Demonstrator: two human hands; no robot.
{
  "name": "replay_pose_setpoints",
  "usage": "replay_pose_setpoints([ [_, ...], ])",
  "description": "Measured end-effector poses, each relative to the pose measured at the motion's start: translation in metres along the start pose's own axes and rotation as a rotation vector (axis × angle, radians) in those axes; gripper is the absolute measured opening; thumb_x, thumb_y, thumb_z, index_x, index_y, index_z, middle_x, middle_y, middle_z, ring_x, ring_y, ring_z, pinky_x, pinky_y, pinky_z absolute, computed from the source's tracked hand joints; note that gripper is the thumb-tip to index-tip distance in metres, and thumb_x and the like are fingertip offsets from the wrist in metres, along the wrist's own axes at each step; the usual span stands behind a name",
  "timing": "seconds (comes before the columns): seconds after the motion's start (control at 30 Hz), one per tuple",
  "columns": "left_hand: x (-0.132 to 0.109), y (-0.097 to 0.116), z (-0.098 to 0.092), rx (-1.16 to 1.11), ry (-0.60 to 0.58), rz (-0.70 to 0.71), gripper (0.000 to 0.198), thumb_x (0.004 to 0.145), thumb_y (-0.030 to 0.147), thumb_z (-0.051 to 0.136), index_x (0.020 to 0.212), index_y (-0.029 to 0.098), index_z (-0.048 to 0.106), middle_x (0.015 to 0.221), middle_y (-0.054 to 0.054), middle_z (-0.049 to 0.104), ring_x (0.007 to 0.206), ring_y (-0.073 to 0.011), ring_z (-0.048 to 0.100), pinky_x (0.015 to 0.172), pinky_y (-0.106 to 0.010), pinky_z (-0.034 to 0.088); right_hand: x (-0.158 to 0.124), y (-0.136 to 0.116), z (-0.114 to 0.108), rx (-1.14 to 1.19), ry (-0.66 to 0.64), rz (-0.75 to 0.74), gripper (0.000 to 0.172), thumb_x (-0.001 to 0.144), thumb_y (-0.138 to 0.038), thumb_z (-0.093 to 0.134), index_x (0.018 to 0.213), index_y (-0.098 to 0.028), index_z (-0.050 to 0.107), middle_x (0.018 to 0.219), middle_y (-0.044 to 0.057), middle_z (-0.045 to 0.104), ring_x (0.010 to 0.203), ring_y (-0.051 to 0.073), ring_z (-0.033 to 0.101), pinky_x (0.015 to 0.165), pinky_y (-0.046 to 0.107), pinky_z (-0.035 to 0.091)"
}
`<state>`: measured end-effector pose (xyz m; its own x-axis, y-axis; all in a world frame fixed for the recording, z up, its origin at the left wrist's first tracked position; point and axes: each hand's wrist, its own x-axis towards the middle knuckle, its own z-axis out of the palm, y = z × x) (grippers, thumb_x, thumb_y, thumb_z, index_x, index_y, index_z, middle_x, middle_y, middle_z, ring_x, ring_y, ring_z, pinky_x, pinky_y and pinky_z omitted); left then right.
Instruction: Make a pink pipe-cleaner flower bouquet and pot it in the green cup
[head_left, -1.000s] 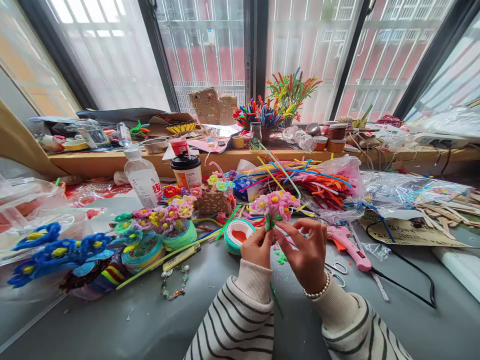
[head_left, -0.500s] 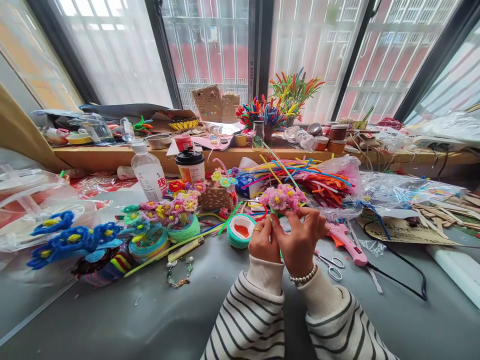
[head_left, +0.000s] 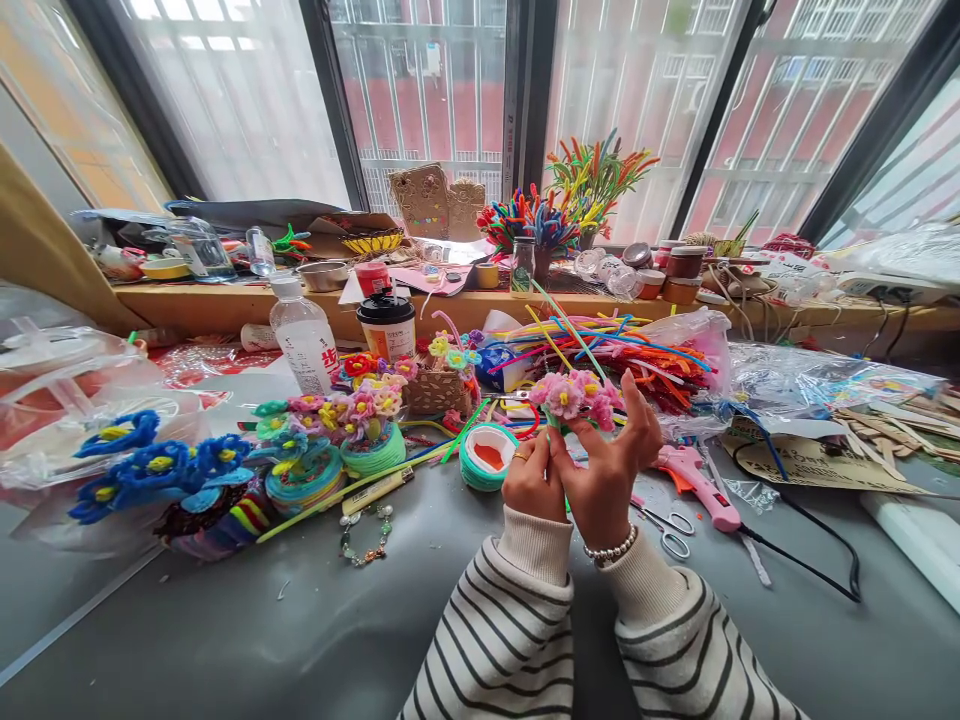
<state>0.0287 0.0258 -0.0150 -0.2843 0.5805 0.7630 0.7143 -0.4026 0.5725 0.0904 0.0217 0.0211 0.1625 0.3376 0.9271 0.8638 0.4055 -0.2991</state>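
A small bunch of pink pipe-cleaner flowers [head_left: 574, 396] with yellow centres stands upright above my hands. My left hand [head_left: 535, 484] is closed around its green stems just under the blooms; most of the stems are hidden by the fingers. My right hand [head_left: 609, 470] pinches the bunch from the other side with thumb and forefinger, while its other fingers are lifted. Just left of my hands sits a round pot wrapped in mint-green pipe cleaner [head_left: 480, 474], white inside with an orange bottom. Scissors [head_left: 670, 526] lie to the right of my right wrist.
A pink glue gun [head_left: 703, 490] with a black cord rests at right. Loose pipe cleaners [head_left: 637, 350] are heaped behind my hands. Pots of blue flowers [head_left: 157, 465] and mixed flowers [head_left: 360, 405], a bottle [head_left: 300, 335], a lidded cup [head_left: 387, 328] and a bracelet [head_left: 366, 537] are left.
My right hand's outer fingers have straightened and lifted away from the bunch. The whole view has shifted slightly, and the flowers remain between my hands.
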Motion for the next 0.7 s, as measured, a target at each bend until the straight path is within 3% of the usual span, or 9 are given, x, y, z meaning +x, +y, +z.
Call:
replay_pose_setpoints([
  [0.27, -0.0038, -0.0004, 0.0038, -0.05, 0.035, -0.036, 0.028, 0.078, 0.024, 0.041, 0.086, 0.01, 0.064, 0.071, -0.012, 0.066, 0.06, -0.0159, 0.06, 0.054, -0.022, 0.046, -0.0023, -0.0025, -0.0025, 0.048, -0.022, 0.005, 0.007, 0.066, -0.025, 0.061, 0.071, -0.026, 0.065, 0.13, -0.002, 0.022, 0.112, 0.031, 0.025, 0.086, 0.055, 0.022],
  [0.7, -0.0034, 0.0024, -0.0023, -0.095, -0.021, -0.066, 0.024, 0.077, 0.019, 0.043, 0.088, 0.012, 0.063, 0.076, -0.011, 0.066, 0.068, -0.017, 0.061, 0.061, -0.024, 0.047, -0.0059, -0.0011, -0.0021, 0.036, -0.028, -0.046, 0.01, 0.068, -0.025, 0.059, 0.075, -0.03, 0.065, 0.128, -0.001, 0.026, 0.109, 0.028, 0.026, 0.086, 0.052, 0.021],
])
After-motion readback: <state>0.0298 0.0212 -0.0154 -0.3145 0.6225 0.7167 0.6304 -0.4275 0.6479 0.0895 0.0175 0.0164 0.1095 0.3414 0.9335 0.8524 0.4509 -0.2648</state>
